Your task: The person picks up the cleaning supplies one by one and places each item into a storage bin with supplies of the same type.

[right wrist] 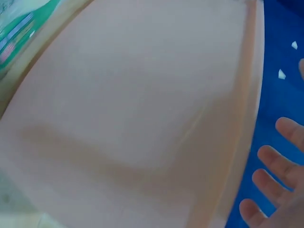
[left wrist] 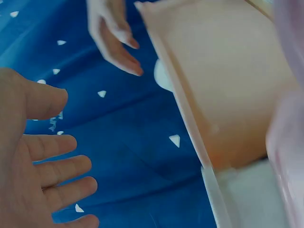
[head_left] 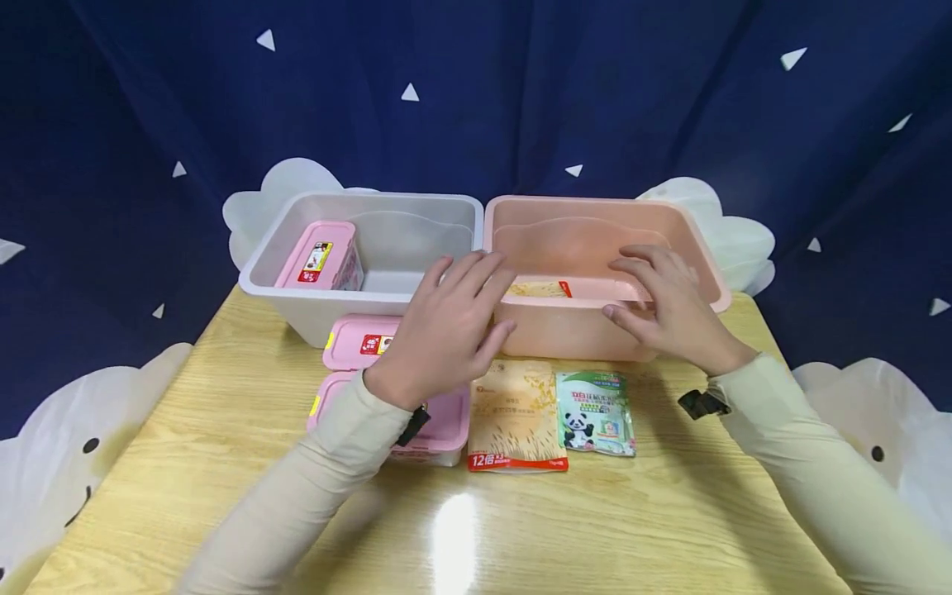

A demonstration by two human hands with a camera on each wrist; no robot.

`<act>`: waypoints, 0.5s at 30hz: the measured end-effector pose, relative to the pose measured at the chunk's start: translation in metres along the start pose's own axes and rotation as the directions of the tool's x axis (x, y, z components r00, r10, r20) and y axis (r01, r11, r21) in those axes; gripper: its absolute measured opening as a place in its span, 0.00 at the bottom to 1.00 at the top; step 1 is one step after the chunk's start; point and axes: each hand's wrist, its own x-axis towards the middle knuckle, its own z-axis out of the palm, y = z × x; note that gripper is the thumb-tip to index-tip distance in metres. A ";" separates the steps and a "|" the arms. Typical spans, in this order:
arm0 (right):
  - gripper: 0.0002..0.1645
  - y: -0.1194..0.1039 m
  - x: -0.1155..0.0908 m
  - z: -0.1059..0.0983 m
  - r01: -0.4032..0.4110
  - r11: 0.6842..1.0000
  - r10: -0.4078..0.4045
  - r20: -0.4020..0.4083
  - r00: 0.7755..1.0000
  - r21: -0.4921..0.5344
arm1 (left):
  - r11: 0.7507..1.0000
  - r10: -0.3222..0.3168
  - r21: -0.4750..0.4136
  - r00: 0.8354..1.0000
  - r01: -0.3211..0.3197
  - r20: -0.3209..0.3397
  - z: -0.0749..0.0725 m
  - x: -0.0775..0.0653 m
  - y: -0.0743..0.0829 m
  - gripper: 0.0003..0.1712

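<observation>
My left hand [head_left: 454, 322] hovers over the front edge where a grey bin [head_left: 416, 296] and a pink bin [head_left: 573, 326] meet, its fingers extended and holding nothing. Over the right part of the pink bin is my right hand [head_left: 665, 302], fingers spread and likewise holding nothing. A pink-lidded box [head_left: 327, 248] stands at the left inside the grey bin. Inside the pink bin lies a gold packet [head_left: 539, 289], mostly hidden by the front wall. In the left wrist view, the left hand [left wrist: 47, 166] has its fingers apart; the right wrist view shows the right hand [right wrist: 280, 180] beside the pink bin's rim.
Two pink-lidded boxes, one behind [head_left: 345, 347] and one nearer [head_left: 446, 421], sit before the grey bin, partly covered by my left arm. A gold pouch [head_left: 516, 413] and a green panda packet [head_left: 595, 413] lie before the pink bin. A dark blue curtain [head_left: 476, 99] hangs behind.
</observation>
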 end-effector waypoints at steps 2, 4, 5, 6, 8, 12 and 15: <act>0.36 0.007 -0.005 -0.005 -0.038 0.999 0.038 -0.009 0.999 0.000 | 1.000 -0.007 -0.022 1.000 0.007 -0.007 0.000 0.002 0.008 0.29; 0.36 0.013 -0.009 -0.009 -0.075 0.997 0.075 -0.021 0.997 -0.005 | 0.999 -0.013 -0.036 1.000 0.013 -0.014 0.000 0.003 0.013 0.28; 0.35 0.015 -0.012 -0.011 -0.093 0.996 0.092 -0.028 0.995 -0.008 | 0.999 -0.016 -0.042 1.000 0.015 -0.018 0.001 0.003 0.015 0.28; 0.35 0.018 -0.014 -0.012 -0.111 0.994 0.110 -0.036 0.993 -0.009 | 0.999 -0.020 -0.048 1.000 0.019 -0.024 0.002 0.003 0.017 0.28; 0.34 0.022 -0.018 -0.017 -0.142 0.990 0.141 -0.051 0.989 -0.008 | 0.997 -0.031 -0.067 0.999 0.028 -0.039 0.004 0.003 0.020 0.28; 0.32 0.031 -0.024 -0.026 -0.193 0.981 0.192 -0.096 0.977 -0.011 | 0.990 -0.059 -0.128 0.996 0.050 -0.064 0.007 0.005 0.026 0.28; 0.32 0.037 -0.027 -0.031 -0.251 0.968 0.248 -0.121 0.961 -0.007 | 0.983 -0.076 -0.175 0.994 0.062 -0.074 0.010 0.008 0.030 0.28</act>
